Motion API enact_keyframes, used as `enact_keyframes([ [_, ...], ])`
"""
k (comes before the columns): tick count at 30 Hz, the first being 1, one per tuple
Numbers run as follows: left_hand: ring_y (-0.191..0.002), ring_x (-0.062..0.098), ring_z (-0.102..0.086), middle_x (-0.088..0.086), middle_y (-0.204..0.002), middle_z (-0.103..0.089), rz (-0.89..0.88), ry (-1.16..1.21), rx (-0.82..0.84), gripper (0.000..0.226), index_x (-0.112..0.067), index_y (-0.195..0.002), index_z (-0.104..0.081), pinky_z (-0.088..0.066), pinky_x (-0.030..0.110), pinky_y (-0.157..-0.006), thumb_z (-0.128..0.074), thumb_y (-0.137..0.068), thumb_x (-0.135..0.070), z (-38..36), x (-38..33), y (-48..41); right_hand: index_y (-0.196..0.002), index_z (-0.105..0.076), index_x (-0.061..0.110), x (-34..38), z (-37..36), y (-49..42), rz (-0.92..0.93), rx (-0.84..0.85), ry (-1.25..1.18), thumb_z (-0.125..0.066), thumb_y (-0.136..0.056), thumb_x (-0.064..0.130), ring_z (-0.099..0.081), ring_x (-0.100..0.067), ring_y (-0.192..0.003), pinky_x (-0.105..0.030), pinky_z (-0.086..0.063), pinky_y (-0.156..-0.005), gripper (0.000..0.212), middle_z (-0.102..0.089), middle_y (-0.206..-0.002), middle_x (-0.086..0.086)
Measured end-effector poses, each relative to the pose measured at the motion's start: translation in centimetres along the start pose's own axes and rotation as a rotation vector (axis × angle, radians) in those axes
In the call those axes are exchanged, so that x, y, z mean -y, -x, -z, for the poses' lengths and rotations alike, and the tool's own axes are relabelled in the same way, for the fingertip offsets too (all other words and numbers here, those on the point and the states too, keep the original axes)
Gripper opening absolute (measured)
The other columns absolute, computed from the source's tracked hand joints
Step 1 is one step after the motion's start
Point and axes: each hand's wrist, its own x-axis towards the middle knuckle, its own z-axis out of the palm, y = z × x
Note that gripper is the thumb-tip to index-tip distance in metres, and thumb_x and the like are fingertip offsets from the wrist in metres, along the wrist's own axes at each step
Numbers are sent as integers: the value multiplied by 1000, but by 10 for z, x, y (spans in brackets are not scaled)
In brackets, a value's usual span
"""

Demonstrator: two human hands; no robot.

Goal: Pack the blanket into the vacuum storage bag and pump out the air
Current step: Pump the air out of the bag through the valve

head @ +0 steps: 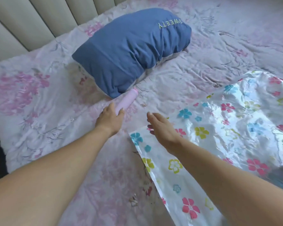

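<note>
1. Bed (pixel 39 111): pale sheet with pink floral print, creased; carries every item below. Bare sheet lies left of the blanket and on its near side.
2. Vacuum storage bag (pixel 227 128): clear glossy plastic printed with coloured flowers. It lies flat and rumpled, right of the blanket and nearer the viewer, apart from it. Its straight left edge runs towards the viewer; its rounded far edge curves off to the right. Contents cannot be told through the glare.
3. Blanket (pixel 129 51): blue, folded into a thick bundle, lettered "SWEETY"; on the sheet, outside the bag.
4. Headboard (pixel 31 22): padded, beige, ribbed; beyond the blanket to the left.
5. Pump (pixel 127 101): pink cylinder lying on the sheet, far end touching the blanket's near corner.
6. Left hand (pixel 110 119): grip closed round the pump's near end.
7. Right hand (pixel 162 128): grip open, fingers straight, holding nothing; over the bag corner nearest the blanket.
</note>
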Motion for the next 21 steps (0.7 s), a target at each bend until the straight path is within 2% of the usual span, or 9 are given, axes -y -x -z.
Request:
enact_keyframes([
  [2,-143,40,-41,17,-161,-38,1,9,67,68,-18,-161,-28,-36,48,-116,-37,-105,-56,3,8,-21,-139,-51,19,-4,-21,-34,-39,16,-69,-41,-102,55,-54,-24,-127,-49,-42,-112,52,-55,-139,-2],
  [4,-136,40,-50,15,-155,-48,-28,4,84,64,-18,-157,-37,-43,46,-110,-45,-104,-53,3,15,-33,-133,-53,18,-10,-34,-58,-73,33,-136,-42,-102,54,-56,-25,-120,-48,-45,-109,49,-56,-131,-5],
  [7,-110,32,-66,11,-131,-68,-54,100,82,50,-13,-137,-61,-53,38,-93,-64,-98,-43,-1,18,-39,-103,-57,27,-16,-45,-74,-88,52,-247,-42,-104,50,-57,-26,-97,-45,-51,-96,27,-56,-106,-6],
  [10,-72,16,-73,7,-101,-76,5,366,126,30,-15,-103,-75,-58,29,-62,-75,-91,-43,-10,17,-28,-101,-56,28,-19,-45,-75,-75,66,-385,-39,-106,48,-66,-21,-97,-37,-56,-88,26,-60,-109,2],
  [11,-73,18,-73,7,-99,-76,25,447,133,29,-16,-100,-75,-62,32,-62,-75,-91,-44,-13,15,-22,-108,-57,25,-19,-42,-73,-63,82,-421,-38,-107,47,-68,-22,-100,-36,-57,-87,28,-61,-112,4],
  [14,-96,27,-72,3,-105,-72,28,593,144,36,-17,-111,-71,-64,47,-83,-72,-93,-47,-22,1,0,-127,-57,13,-16,-33,-56,-35,124,-475,-35,-108,44,-70,-33,-109,-48,-55,-97,43,-66,-127,0],
  [16,-99,29,-71,2,-104,-70,-4,658,144,39,-18,-110,-67,-63,53,-84,-69,-92,-52,-22,-16,17,-126,-63,13,-12,-21,-40,-15,100,-497,-35,-109,41,-71,-34,-107,-51,-56,-96,43,-71,-125,1],
  [18,-97,31,-71,3,-102,-69,-23,724,160,45,-19,-105,-64,-63,58,-79,-66,-84,-59,-20,-42,39,-117,-68,19,-9,-2,-17,11,39,-507,-38,-108,37,-73,-31,-102,-47,-60,-86,37,-73,-119,7],
  [21,-93,25,-73,5,-103,-71,-100,747,182,44,-22,-102,-60,-63,42,-73,-62,-83,-62,-21,-90,81,-113,-71,22,-7,38,30,37,-78,-522,-42,-107,32,-74,-26,-93,-40,-61,-74,31,-74,-118,3],
])
